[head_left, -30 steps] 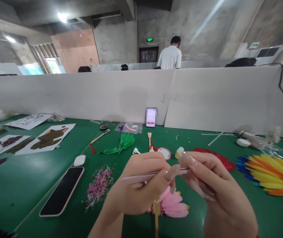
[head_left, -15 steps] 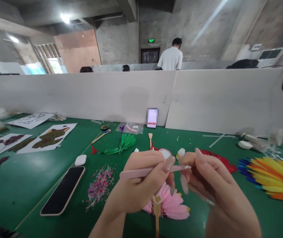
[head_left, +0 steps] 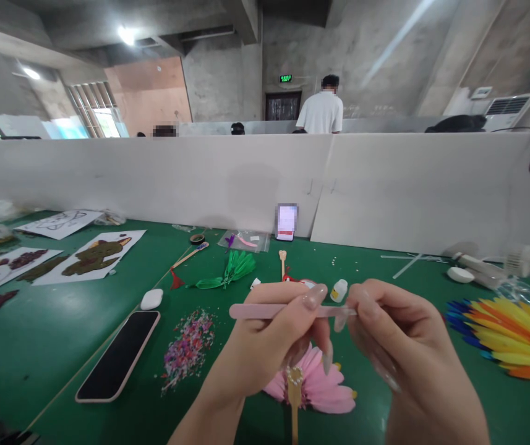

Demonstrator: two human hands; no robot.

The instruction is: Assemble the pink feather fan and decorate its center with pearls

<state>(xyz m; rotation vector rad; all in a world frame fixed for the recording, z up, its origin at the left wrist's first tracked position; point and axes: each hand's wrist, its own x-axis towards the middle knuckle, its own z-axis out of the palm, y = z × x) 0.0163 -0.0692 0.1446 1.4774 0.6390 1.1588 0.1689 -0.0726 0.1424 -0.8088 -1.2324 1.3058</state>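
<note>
My left hand [head_left: 276,337] is closed around a pair of pink tweezers [head_left: 256,311], held level with the tip pointing right. At that tip, the fingers of my right hand [head_left: 388,337] are pinched together; whatever lies between them is too small or hidden to make out. Below both hands a pink feather fan [head_left: 327,395] lies on the table, its wooden handle [head_left: 295,402] toward me and small pale beads around the handle's head. A small white bottle with a yellow label [head_left: 339,290] stands just beyond my fingers.
On the green table, a black-screened phone [head_left: 119,358], a white earbud case [head_left: 152,300] and scattered colourful beads [head_left: 189,349] lie left. A green feather bundle [head_left: 234,269] is farther back. A yellow, orange and blue feather fan [head_left: 515,330] sits right. A white partition [head_left: 176,179] closes off the back.
My right hand has shifted slightly left and its fingertips now meet the tweezers' tip. The tweezers have levelled out a little, and the white bottle shows more fully.
</note>
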